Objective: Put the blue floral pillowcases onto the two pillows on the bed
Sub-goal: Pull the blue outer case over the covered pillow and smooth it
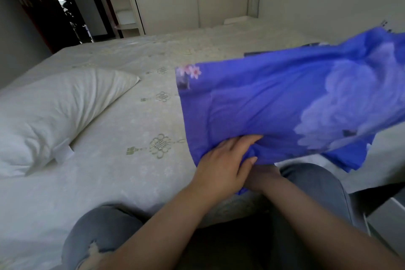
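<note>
A blue floral pillowcase (285, 103) is lifted over the right side of the bed (135, 171) and looks blurred. My left hand (225, 160) grips its near edge, fingers on top and thumb underneath. My right hand (265, 176) sits just right of the left one; its fingers are hidden under the cloth. A bare white pillow (54, 112) lies on the left of the bed, apart from the pillowcase. A strip of darker blue cloth (274, 51) shows behind the lifted pillowcase.
My knees in grey jeans (317, 186) press against the bed's near edge. A white headboard (328, 2) stands at the right. A wardrobe (175, 2) and shelves (125, 13) stand beyond the bed, with a dark doorway (65, 6) at far left.
</note>
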`<state>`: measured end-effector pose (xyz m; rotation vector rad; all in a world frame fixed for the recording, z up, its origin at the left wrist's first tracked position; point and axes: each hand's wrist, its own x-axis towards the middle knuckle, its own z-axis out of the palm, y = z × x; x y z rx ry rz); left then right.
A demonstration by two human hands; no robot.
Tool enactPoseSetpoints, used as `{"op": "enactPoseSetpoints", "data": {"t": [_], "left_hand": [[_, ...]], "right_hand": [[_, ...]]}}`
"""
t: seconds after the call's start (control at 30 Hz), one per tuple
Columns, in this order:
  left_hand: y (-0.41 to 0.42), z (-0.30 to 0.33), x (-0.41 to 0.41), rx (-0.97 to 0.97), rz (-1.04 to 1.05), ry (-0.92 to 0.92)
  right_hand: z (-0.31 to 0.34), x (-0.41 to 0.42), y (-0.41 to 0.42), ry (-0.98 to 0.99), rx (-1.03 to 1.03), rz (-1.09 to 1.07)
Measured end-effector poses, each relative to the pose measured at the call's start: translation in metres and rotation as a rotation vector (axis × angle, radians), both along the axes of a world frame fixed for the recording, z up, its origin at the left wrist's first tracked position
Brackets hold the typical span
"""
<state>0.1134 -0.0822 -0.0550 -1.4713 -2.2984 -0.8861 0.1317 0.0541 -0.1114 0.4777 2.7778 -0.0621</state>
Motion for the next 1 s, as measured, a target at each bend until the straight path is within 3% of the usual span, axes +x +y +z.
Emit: {"op": "enactPoseSetpoints", "data": {"t": [0.07, 0.23, 0.37, 0.47, 0.6, 0.67, 0.83, 0.93, 1.0], "left_hand": [[0.005, -0.002, -0.002, -0.052, 0.079, -0.022], [0.019, 0.015, -0.039, -0.102, 0.211, -0.370], [0.023, 0.039, -0.101, -0.021, 0.317, -0.251], [0.018, 0.035, -0.143, -0.185, 0.421, -0.183], [0.009, 0.002, -0.171, -0.366, 0.514, -0.348], [0.002, -0.017, -0.179, -0.225, 0.499, -0.542], [-0.004, -0.028, -0.169, 0.426, 0.532, -1.125], [-0.003, -0.014, -0.170, 0.674, 0.509, -1.285], [-0.004, -0.002, -0.175, 0.707, 0.441, -1.343]], "right_hand": [[0.003, -0.003, -0.004, 0.044, 0.027, -0.043], [0.011, -0.015, -0.008, 0.062, -0.096, -0.078], [0.011, -0.012, -0.023, 0.304, -0.053, -0.099], [0.007, -0.009, -0.031, 0.472, -0.022, -0.047], [-0.013, -0.011, -0.035, 0.429, -0.150, 0.081], [-0.018, -0.013, -0.036, 0.513, -0.382, -0.038], [0.000, -0.032, -0.021, 0.894, -0.964, -0.561], [0.022, -0.050, -0.010, 0.900, -1.210, -0.689], [0.037, -0.060, -0.001, 0.917, -1.358, -0.765]]}}
